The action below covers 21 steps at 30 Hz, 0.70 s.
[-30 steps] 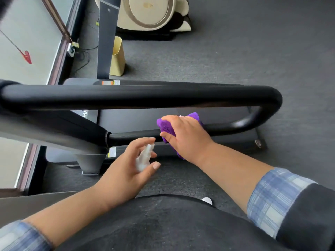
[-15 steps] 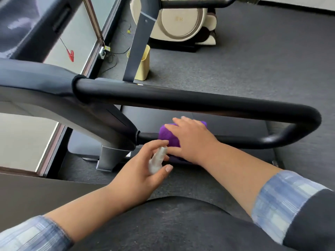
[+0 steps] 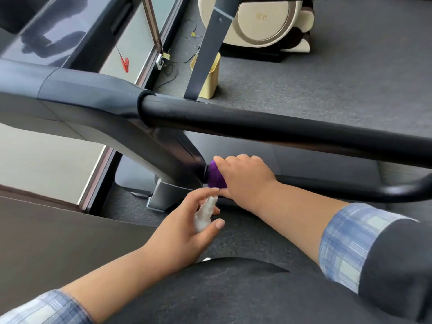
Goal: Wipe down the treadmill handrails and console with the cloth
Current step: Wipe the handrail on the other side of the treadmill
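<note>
Grey carpet (image 3: 339,73) covers the gym floor, running up to a window wall on the left where a cable trails along the sill. At the top a cream and brown exercise machine (image 3: 264,22) stands on the carpet, and a pale yellow bin (image 3: 210,78) sits beside a slanted grey upright (image 3: 208,52). Across the middle runs the treadmill's upper handrail (image 3: 280,127), a thick black tube that joins the dark console housing (image 3: 88,94) at a collar. Below it a thinner lower handrail (image 3: 350,187) curves back from the right edge toward the support arm.

On that lower rail, right where it meets the support arm, the right hand (image 3: 245,176) curls its fingers over a purple cloth (image 3: 215,175) and holds it wrapped around the tube. Only a bunched part of the cloth shows at the fingertips, touching the joint collar.

Just below and in front, the left hand (image 3: 184,232) closes its grip round a small white spray bottle (image 3: 205,213), nozzle tilted up toward the cloth, with the thumb along its side. Bottle and cloth sit near each other without touching. Both forearms are bare, with blue plaid cuffs (image 3: 346,242) rolled back under dark sleeves.
</note>
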{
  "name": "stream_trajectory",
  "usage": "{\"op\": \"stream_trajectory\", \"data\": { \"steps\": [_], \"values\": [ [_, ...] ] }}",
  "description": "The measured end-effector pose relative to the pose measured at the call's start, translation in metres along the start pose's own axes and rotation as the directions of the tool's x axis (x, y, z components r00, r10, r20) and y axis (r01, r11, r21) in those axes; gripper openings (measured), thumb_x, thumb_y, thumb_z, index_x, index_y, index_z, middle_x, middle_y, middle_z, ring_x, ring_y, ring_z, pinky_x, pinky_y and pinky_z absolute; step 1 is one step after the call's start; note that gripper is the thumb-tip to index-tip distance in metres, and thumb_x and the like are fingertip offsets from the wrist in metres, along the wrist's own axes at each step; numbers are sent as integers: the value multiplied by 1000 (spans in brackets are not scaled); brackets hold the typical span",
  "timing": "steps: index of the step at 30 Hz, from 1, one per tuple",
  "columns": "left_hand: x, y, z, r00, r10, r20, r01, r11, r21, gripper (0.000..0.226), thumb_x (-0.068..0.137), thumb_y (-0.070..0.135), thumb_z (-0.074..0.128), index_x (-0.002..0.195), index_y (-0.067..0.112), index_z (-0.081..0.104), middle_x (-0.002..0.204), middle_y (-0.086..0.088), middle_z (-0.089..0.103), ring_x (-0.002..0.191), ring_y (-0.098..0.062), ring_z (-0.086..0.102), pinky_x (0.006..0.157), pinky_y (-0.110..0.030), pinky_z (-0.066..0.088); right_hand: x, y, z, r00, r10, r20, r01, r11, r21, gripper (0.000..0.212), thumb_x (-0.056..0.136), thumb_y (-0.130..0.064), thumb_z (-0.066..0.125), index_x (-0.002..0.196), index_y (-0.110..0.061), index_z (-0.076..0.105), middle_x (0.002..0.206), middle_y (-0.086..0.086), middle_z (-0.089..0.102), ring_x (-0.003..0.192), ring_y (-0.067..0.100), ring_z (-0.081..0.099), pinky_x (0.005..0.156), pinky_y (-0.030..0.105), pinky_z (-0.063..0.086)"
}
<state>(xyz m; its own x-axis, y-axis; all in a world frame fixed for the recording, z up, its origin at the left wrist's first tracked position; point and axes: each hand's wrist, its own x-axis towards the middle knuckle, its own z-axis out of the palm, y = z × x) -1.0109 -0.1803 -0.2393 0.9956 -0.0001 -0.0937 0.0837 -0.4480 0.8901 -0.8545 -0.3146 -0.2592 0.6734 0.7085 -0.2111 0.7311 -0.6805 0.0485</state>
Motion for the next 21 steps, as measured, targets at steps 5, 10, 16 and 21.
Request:
{"op": "stream_trajectory", "data": {
  "steps": [5, 10, 16, 21],
  "values": [
    [1, 5, 8, 999, 3, 39, -3, 1000, 9, 51, 83, 49, 60, 124, 63, 32, 115, 25, 54, 111, -3, 59, 91, -19, 47, 16, -19, -5, 996, 83, 33, -84, 996, 29, 58, 90, -47, 53, 138, -24, 31, 114, 8, 59, 104, 34, 58, 78, 43, 40],
    [17, 16, 26, 994, 66, 85, -68, 997, 23, 52, 85, 48, 60, 126, 61, 31, 110, 26, 55, 110, -7, 59, 92, -22, 46, 0, 3, 0, 996, 84, 21, -86, 989, 118, 43, 89, -35, 60, 127, -25, 41, 109, 3, 59, 103, 29, 57, 76, 42, 41],
    [33, 34, 54, 976, 145, 164, -145, 989, -11, 50, 86, 48, 61, 128, 56, 35, 114, 25, 55, 112, -7, 59, 90, -20, 47, -51, 55, 0, 990, 143, 16, -144, 980, 141, 53, 87, -40, 66, 132, -27, 42, 109, 1, 59, 104, 28, 55, 82, 43, 43],
    [44, 54, 80, 962, 192, 194, -189, 981, -32, 50, 88, 46, 63, 128, 55, 35, 114, 30, 55, 112, -3, 58, 85, -7, 41, -95, 99, -2, 975, 217, 56, -222, 970, 100, 71, 79, -49, 75, 137, -28, 39, 113, 1, 58, 109, 27, 54, 89, 45, 46]
  ]
}}
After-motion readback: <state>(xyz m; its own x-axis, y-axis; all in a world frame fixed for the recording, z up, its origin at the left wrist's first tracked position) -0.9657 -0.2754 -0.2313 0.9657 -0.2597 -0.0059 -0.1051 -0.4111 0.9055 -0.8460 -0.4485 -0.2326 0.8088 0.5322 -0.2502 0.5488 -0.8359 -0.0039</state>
